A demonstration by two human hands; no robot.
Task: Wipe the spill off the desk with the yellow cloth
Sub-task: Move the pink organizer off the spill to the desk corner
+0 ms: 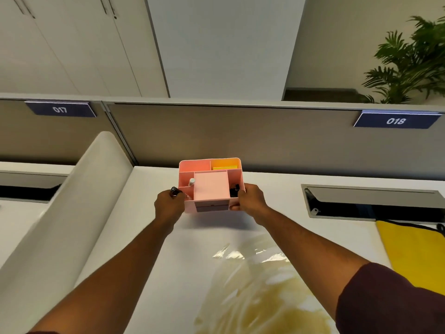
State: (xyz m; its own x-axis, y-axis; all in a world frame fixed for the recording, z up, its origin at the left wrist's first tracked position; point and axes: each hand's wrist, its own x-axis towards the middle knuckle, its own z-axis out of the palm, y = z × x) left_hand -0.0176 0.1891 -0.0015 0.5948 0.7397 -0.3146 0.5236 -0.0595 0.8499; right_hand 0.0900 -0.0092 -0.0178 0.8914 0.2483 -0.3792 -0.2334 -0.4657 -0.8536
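Both hands grip a pink organiser (211, 186) at the far edge of the white surface (168, 261), close to the grey partition (240, 136). The left hand (168, 203) curls its fingers around the organiser's left side and also holds a black marker (173, 189). The right hand (250, 198) grips the right side, thumb on the front face. A yellowish spill (260, 292) spreads over the near surface between the forearms. The yellow cloth (414, 256) lies flat at the right, apart from the spill.
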